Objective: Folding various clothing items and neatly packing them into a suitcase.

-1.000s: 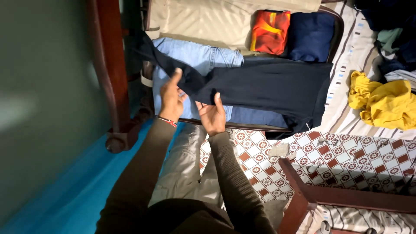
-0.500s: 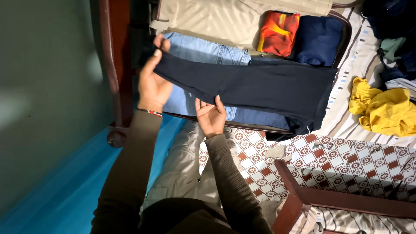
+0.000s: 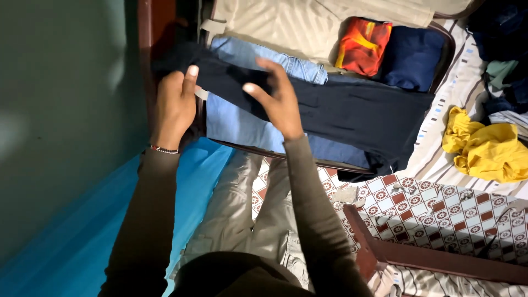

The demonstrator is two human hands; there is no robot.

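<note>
A dark navy garment (image 3: pixel 352 113) lies stretched across folded light blue jeans (image 3: pixel 242 118) inside an open suitcase (image 3: pixel 434 82) on a bed. My left hand (image 3: pixel 173 107) grips the garment's left end near the suitcase edge. My right hand (image 3: pixel 278 96) rests on top of the garment's narrow part, fingers spread and curled over the cloth. A folded orange and red cloth (image 3: pixel 363 47) and a folded dark blue cloth (image 3: pixel 410 58) sit at the suitcase's far side.
A crumpled yellow garment (image 3: pixel 484 148) and more dark clothes (image 3: pixel 500 49) lie on the striped bedsheet (image 3: pixel 440 154). Dark red wooden bed frames (image 3: pixel 157 33) stand left and lower right (image 3: pixel 429 258). Patterned tile floor (image 3: pixel 440 209) and a blue floor strip (image 3: pixel 82 242) lie below.
My right hand rose from under the garment's near edge to on top of it. My left hand shifted down and left along the garment's end. The view drifted slightly.
</note>
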